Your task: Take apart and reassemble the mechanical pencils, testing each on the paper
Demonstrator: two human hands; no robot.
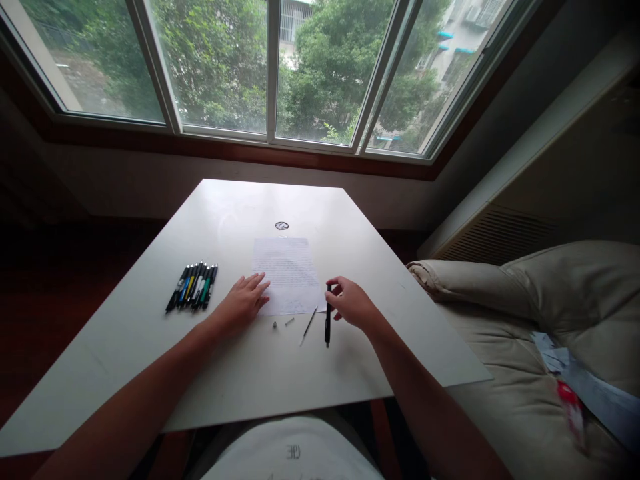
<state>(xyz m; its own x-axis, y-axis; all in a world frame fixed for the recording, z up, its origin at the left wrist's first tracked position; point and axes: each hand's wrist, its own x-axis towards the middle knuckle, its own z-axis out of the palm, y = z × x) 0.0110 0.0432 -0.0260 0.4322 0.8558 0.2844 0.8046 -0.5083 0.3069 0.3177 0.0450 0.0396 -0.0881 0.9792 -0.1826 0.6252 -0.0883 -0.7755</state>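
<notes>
Your left hand (pixel 243 303): fingers spread, over left edge of paper (pixel 287 270). Your right hand (pixel 350 303): pinching black pen (pixel 328 327), right of refill (pixel 310 323), well apart from near edge of table (pixel 240 380).

I record my pen barrel (pixel 328 325) black; twelve o'clock, paper (pixel 287 277) white, finely lined; eleven o'clock, pens (pixel 195 287) black with blue, yellow, green.

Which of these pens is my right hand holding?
The black pen held in your right hand, beside the paper. The other pens lie bunched together left of your left hand.
</notes>
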